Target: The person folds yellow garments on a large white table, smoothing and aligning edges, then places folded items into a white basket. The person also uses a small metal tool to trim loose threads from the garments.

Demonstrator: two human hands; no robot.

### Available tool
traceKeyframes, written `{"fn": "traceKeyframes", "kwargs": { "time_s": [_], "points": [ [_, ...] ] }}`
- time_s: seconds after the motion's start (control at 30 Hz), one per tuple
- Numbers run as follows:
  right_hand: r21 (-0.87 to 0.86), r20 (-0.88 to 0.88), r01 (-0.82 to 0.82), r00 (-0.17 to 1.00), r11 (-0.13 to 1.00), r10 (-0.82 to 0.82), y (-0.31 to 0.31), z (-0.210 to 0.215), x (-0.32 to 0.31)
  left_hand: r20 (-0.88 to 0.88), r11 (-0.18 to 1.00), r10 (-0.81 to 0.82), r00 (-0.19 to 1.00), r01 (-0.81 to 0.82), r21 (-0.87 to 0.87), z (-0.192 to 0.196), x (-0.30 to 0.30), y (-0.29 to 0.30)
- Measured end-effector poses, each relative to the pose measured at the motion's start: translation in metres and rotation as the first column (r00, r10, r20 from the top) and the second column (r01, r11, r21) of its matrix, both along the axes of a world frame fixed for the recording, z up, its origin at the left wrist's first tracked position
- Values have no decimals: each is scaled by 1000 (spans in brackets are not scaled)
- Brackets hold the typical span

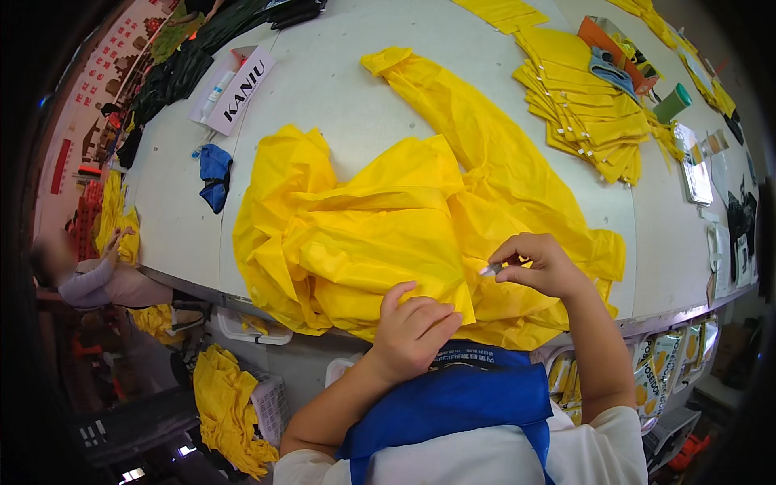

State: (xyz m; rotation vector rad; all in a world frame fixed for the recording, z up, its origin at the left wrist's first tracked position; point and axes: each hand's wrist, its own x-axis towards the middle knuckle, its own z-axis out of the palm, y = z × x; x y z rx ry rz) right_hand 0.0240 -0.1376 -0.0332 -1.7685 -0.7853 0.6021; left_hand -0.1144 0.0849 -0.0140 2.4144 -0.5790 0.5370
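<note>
A crumpled yellow rain jacket (380,234) of thin, shiny fabric lies spread over the near side of the table. One long sleeve (436,97) stretches toward the far side. My left hand (414,333) rests on the jacket's near edge, its thumb apart and its fingers laid over the fabric. To the right, my right hand (537,263) pinches a small silver-tipped tool (490,269) between thumb and fingers, just above the jacket. The tip points left; most of the tool is hidden by the fingers.
Stacked yellow pieces (578,105), an orange box (618,56) and a green cylinder (672,103) are at the back right. A white box (234,89) and blue cloth (215,178) sit left. Yellow garments (226,404) overflow a basket below. Another person (105,271) works far left.
</note>
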Motion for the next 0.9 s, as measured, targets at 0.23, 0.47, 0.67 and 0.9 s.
{"fn": "traceKeyframes", "kwargs": {
  "time_s": [0.23, 0.47, 0.67, 0.9],
  "points": [
    [-80, 34, -37, 999, 996, 40, 7, -3, 1, -14, 1000, -29, 999, 29, -3, -1, 0, 2],
    [-220, 181, 647, 763, 730, -621, -59, -25, 22, -153, 798, 370, 916, -398, -452, 11, -10, 67],
    [-355, 473, 789, 614, 501, -632, -155, -102, 59, -464, 815, 553, 692, -566, 126, -27, -43, 153],
    [-351, 505, 683, 714, 641, -484, -95, -94, 152, -21, 829, 524, 851, -505, 240, -25, 11, 86]
  ]
}}
